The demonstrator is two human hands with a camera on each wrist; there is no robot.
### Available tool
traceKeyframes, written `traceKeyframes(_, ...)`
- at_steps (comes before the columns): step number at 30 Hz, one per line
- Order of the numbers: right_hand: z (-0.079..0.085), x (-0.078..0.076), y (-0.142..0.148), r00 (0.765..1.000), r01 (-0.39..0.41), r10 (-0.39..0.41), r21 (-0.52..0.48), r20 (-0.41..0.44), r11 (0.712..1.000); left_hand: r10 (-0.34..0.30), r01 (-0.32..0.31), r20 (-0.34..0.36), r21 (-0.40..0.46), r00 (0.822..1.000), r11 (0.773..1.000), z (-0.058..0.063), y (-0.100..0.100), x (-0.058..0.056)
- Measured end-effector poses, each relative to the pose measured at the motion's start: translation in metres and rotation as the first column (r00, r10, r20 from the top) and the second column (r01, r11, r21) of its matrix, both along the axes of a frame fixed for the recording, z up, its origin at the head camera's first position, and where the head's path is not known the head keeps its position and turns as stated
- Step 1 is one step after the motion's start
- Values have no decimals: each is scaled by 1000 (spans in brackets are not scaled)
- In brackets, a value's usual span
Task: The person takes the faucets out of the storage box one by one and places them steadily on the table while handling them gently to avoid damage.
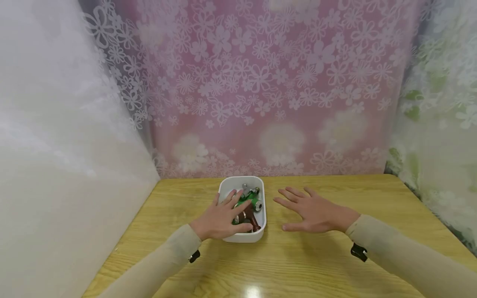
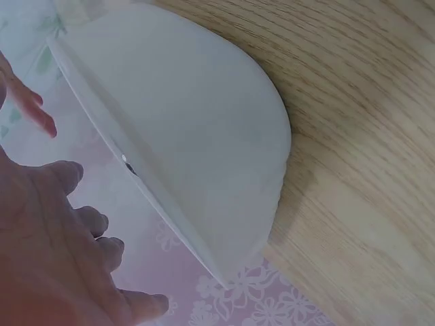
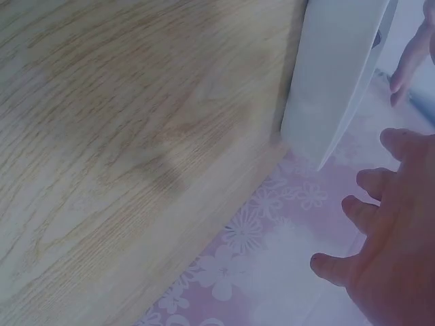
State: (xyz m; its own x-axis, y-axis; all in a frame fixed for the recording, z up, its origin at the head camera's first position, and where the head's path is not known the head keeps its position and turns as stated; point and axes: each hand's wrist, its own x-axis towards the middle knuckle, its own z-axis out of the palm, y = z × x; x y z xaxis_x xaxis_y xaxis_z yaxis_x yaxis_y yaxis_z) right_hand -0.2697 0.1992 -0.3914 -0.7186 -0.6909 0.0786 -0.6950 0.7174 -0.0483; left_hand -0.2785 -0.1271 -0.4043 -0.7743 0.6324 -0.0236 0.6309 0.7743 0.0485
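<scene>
A white plastic bin (image 1: 243,237) stands on the wooden table, slightly left of centre. Inside it lie a brown toy hammer-shaped piece (image 1: 253,219) and green parts (image 1: 254,197) with silver ends, partly hidden by fingers. My left hand (image 1: 220,216) hovers over the bin's left side, fingers spread and straight, holding nothing. In the left wrist view the bin's outer wall (image 2: 197,115) rises beside that hand (image 2: 54,238). To the right of the bin my right hand (image 1: 311,212) hangs above the table, palm down, fingers spread, with nothing in it.
The wooden table (image 1: 179,207) reaches back to a pink flowered curtain (image 1: 238,103). A white sheet (image 1: 67,145) hangs along the left side, and a pale flowered curtain (image 1: 439,124) borders the right. Dark wrist devices (image 1: 359,251) sit under both sleeves.
</scene>
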Motion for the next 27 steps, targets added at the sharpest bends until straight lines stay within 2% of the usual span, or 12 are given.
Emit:
traceKeyframes(2,1,-2,-2,1000,0,0,3,-16,1000,10,-10,-9,15,1000,1000,0,-2,-2)
traceKeyframes(5,3,-5,-4,999,-4,4,3,-49,1000,43,-42,-6,103,999,994,1,-5,-8)
traceKeyframes(9,3,-10,-9,996,-20,20,-9,-85,1000,98,-90,-15,276,995,957,4,-9,-17)
traceKeyframes(11,3,-12,-11,995,-27,25,-19,-100,999,135,-115,-41,320,990,940,4,-12,-22)
traceKeyframes(15,2,-16,-16,994,-35,32,-25,-107,999,222,-182,-86,333,971,925,2,-19,-32)
traceKeyframes(18,1,-17,-19,994,-42,39,-23,-101,999,274,-234,-85,323,958,917,0,-25,-37)
traceKeyframes(22,-1,-17,-21,994,-45,43,-19,-96,999,311,-273,-77,315,947,909,-6,-29,-44)
traceKeyframes(27,-3,-17,-23,995,-43,41,-19,-86,999,324,-288,-87,286,942,914,-24,-34,-58)
